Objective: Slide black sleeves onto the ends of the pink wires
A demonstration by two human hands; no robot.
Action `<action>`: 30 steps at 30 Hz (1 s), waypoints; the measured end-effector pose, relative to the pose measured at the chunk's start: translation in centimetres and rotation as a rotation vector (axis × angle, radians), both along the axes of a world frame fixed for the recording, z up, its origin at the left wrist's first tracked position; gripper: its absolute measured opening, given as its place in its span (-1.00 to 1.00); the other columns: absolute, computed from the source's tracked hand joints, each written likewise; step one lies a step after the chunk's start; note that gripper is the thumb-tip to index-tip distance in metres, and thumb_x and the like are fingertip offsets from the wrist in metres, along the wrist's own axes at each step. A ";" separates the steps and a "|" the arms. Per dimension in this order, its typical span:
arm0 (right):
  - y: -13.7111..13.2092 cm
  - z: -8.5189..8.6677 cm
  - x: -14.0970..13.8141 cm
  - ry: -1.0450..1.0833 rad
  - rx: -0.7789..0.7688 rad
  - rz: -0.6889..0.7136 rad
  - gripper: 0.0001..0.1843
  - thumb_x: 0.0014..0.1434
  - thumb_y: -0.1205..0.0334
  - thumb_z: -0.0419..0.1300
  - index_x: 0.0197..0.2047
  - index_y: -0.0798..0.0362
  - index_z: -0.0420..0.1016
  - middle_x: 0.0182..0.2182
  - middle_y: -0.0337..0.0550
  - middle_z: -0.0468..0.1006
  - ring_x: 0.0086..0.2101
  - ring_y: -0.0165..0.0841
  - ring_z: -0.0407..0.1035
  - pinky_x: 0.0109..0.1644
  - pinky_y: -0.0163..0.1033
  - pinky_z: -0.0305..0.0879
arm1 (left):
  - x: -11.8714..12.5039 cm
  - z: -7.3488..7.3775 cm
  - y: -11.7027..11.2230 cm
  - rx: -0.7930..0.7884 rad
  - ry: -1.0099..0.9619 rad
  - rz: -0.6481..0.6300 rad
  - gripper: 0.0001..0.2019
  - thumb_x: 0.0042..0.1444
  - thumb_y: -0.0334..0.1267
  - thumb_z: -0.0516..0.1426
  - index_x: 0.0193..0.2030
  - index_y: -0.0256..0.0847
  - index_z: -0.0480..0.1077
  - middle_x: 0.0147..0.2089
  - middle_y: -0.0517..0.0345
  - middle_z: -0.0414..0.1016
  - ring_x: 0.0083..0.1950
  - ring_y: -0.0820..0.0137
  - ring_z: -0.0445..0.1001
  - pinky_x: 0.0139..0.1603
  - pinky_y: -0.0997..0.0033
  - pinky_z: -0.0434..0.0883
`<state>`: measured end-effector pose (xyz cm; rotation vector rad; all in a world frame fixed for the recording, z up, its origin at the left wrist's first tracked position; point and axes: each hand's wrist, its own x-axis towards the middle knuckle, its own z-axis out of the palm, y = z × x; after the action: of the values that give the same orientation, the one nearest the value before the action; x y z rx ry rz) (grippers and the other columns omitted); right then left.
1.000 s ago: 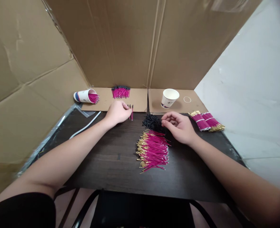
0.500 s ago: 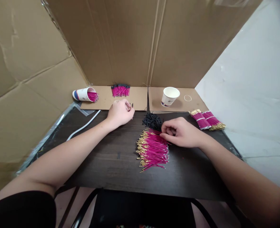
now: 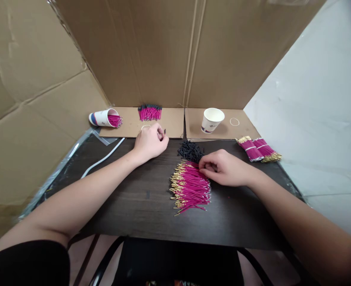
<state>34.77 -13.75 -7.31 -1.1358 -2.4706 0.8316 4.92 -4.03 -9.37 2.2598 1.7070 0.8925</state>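
Observation:
My left hand (image 3: 152,141) is closed in a pinch above the near edge of the cardboard strip. A small black tip, seemingly of a sleeved wire (image 3: 165,131), sticks up past its fingers; the rest is hidden. On the dark table lies a pile of magenta wires (image 3: 191,186), gold ends to the left and silvery ends to the right. My right hand (image 3: 220,167) pinches at the pile's upper right side, its fingertips on a magenta wire. Just behind them is a heap of short black sleeves (image 3: 190,151).
Black-capped magenta wires (image 3: 150,113) lie in a row on the cardboard (image 3: 172,123). A tipped paper cup (image 3: 99,118) holds more wires; another paper cup (image 3: 212,120) stands upright beside a rubber band (image 3: 234,122). Banded wire bundles (image 3: 258,149) lie right, a white cable (image 3: 103,157) left.
My right hand has shifted slightly left and down onto the wires. My left hand stays nearly in place, and the black tip by its fingers shows a little less.

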 end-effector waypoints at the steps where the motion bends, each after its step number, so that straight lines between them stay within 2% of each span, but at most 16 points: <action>1: 0.0 0.0 0.0 0.007 0.000 -0.001 -0.86 0.35 0.32 0.26 -0.21 0.08 0.68 -0.50 -0.29 0.48 -0.49 -0.43 0.28 -0.32 -0.23 0.18 | 0.1 0.0 -0.1 0.008 -0.007 -0.006 -0.90 0.17 -0.31 0.31 -0.24 -0.13 0.46 -0.33 0.11 0.62 -0.22 0.20 0.55 -0.12 0.15 0.42; 3: 0.0 0.0 0.0 0.017 0.001 -0.005 -0.86 0.34 0.30 0.26 -0.23 0.07 0.66 -0.51 -0.29 0.47 -0.50 -0.43 0.27 -0.32 -0.23 0.17 | 0.3 -0.1 -0.5 0.030 -0.022 -0.057 -0.91 0.18 -0.31 0.30 -0.23 -0.14 0.46 -0.32 0.12 0.61 -0.25 0.25 0.52 -0.18 0.20 0.39; 6: 0.0 0.0 0.1 0.024 -0.002 -0.004 -0.87 0.34 0.29 0.26 -0.24 0.07 0.64 -0.52 -0.29 0.46 -0.50 -0.42 0.26 -0.31 -0.22 0.16 | 0.7 -0.3 -1.4 0.098 -0.028 -0.263 -0.95 0.24 -0.29 0.28 -0.20 -0.17 0.51 -0.27 0.12 0.60 -0.29 0.32 0.49 -0.22 0.26 0.38; 9: 0.0 0.0 0.0 0.015 -0.009 -0.002 -0.88 0.34 0.29 0.27 -0.23 0.07 0.64 -0.51 -0.29 0.47 -0.49 -0.42 0.26 -0.31 -0.22 0.15 | 1.1 -0.6 -2.4 0.175 -0.007 -0.504 -0.91 0.34 -0.25 0.26 -0.17 -0.19 0.58 -0.22 0.08 0.61 -0.22 0.30 0.54 -0.14 0.25 0.47; 11: 0.0 -0.1 0.0 -0.001 0.000 -0.001 -0.89 0.35 0.29 0.29 -0.20 0.07 0.67 -0.50 -0.28 0.49 -0.48 -0.41 0.28 -0.30 -0.22 0.16 | 1.3 -0.9 -2.9 0.186 -0.001 -0.588 -0.85 0.40 -0.19 0.26 -0.10 -0.19 0.65 -0.15 0.04 0.65 -0.14 0.27 0.60 -0.07 0.23 0.52; 15: 0.0 -0.3 -0.1 -0.002 0.044 0.017 -0.86 0.41 0.26 0.29 -0.11 0.06 0.71 -0.44 -0.24 0.56 -0.44 -0.37 0.35 -0.27 -0.21 0.22 | 1.6 -1.5 -3.3 0.134 0.009 -0.597 -0.79 0.41 -0.13 0.34 0.05 -0.15 0.72 0.00 0.00 0.71 -0.01 0.22 0.66 0.06 0.17 0.59; 18: 0.0 -0.5 -0.2 0.019 0.072 0.019 -0.82 0.44 0.27 0.26 -0.14 0.06 0.72 -0.41 -0.19 0.60 -0.42 -0.35 0.38 -0.25 -0.19 0.26 | 1.7 -1.9 -3.3 0.102 0.030 -0.592 -0.79 0.41 -0.16 0.34 0.09 -0.12 0.74 0.03 -0.01 0.72 0.02 0.21 0.68 0.11 0.14 0.61; 27: -0.1 -0.3 -0.1 0.054 0.081 0.031 -0.89 0.34 0.31 0.29 -0.24 0.05 0.65 -0.49 -0.26 0.48 -0.47 -0.38 0.30 -0.29 -0.20 0.21 | 1.7 -2.3 -3.0 0.092 -0.013 -0.615 -0.82 0.47 -0.24 0.27 -0.01 -0.12 0.76 -0.01 0.01 0.76 0.01 0.21 0.70 0.14 0.14 0.62; 30: -0.1 -0.3 0.1 0.112 0.093 0.011 -0.90 0.34 0.30 0.28 -0.23 0.04 0.63 -0.46 -0.25 0.49 -0.45 -0.38 0.31 -0.29 -0.21 0.23 | 1.8 -2.2 -3.1 0.086 -0.011 -0.624 -0.82 0.47 -0.26 0.25 -0.04 -0.16 0.73 -0.01 0.00 0.77 0.00 0.20 0.70 0.15 0.12 0.61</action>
<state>34.85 -13.80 -7.64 -1.0171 -2.3990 0.7538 6.67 -7.09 -11.54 2.5898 0.8614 0.8264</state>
